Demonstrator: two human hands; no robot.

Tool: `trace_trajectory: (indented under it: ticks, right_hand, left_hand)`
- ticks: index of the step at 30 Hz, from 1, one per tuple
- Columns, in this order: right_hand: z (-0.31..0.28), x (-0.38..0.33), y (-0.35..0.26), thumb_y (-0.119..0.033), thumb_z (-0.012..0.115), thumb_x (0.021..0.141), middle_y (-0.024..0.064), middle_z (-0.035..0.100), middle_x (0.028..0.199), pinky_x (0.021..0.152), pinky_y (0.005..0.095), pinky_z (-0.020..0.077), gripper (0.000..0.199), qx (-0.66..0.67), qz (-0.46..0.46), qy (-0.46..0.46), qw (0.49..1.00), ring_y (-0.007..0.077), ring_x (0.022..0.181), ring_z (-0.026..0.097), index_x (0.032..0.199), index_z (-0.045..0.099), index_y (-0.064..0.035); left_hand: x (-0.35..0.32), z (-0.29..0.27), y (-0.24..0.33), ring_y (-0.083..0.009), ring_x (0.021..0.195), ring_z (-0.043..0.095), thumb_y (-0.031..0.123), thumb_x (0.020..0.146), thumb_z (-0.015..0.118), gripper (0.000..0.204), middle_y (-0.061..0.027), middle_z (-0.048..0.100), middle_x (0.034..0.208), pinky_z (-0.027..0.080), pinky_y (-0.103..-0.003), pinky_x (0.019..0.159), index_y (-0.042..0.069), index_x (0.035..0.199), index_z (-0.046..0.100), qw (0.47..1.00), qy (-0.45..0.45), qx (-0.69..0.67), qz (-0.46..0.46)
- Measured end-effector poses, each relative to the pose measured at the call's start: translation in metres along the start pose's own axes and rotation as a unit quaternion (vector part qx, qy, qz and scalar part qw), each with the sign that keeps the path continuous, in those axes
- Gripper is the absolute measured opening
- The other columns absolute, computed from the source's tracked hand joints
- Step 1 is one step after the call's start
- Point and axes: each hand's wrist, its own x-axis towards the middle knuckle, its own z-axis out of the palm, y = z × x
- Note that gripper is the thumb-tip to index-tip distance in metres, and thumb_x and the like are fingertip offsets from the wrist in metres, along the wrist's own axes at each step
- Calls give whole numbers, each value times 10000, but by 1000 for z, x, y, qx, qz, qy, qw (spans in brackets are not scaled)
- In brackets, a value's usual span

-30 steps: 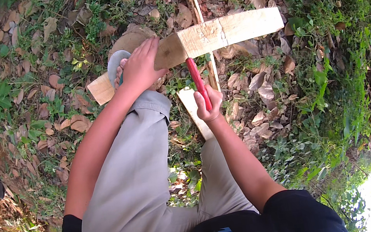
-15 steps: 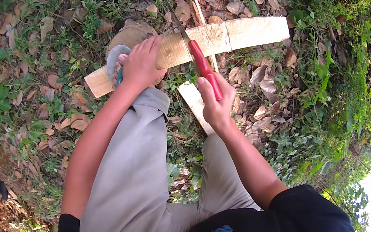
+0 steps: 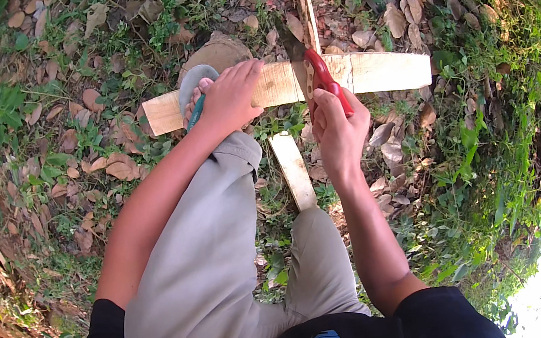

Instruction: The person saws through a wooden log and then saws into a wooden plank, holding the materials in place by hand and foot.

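A pale wooden plank (image 3: 379, 72) lies crosswise in front of me. My left hand (image 3: 230, 95) rests on its left part, fingers stretched flat over the upper face. Beside it, my foot in a grey sandal with a teal strap (image 3: 197, 112) stands on the plank. My right hand (image 3: 340, 119) is closed around the red handle (image 3: 327, 82) of a handsaw. The saw blade (image 3: 291, 44) crosses the plank near its middle, pointing away from me. How deep the teeth sit in the wood cannot be made out.
A cut stump (image 3: 216, 49) stands behind the plank's left part. One long, thin wooden strip (image 3: 303, 1) runs away from me beyond the plank. A shorter wood piece (image 3: 294, 172) lies near my right knee. Dry leaves and green plants cover the ground.
My right hand has pushed the saw away from me, and its handle now lies over the plank. The whole view has shifted slightly. My left hand and foot stay on the plank.
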Motion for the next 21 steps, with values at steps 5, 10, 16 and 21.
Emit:
trace_trajectory:
  ticks: [5,10,16,21]
  right_hand:
    - [-25,6,54,-155,613,952,52,617,668,458,248,340,210,-116,-420,29,900,60,490,471,892,661,41]
    - [-26,93,-188,-48,582,919,-20,496,520,389,252,317,262,34,-523,108,845,56,414,387,664,564,-104]
    - [-89,52,-86,-243,406,1004,-32,407,536,387,268,262,364,-171,-549,100,812,62,405,307,668,511,-150]
    - [-77,4,83,-368,420,1045,6,441,581,438,292,294,438,-32,-333,2,942,95,469,357,738,487,-63]
  left_hand:
    - [12,5,5,-281,1382,489,255,690,886,963,-136,506,1494,395,-409,1168,28,1497,410,1000,8,-9,-8]
    - [13,3,2,-290,1378,491,240,681,897,989,-146,500,1497,393,-409,1172,22,1506,398,1000,25,-11,-11]
    - [1,-6,2,-297,1349,516,260,675,880,989,-156,517,1468,411,-406,1151,17,1502,396,1000,3,6,-14]
    - [9,0,15,-288,1374,489,227,655,888,1004,-153,511,1464,394,-394,1156,11,1500,391,1000,-15,-2,-7]
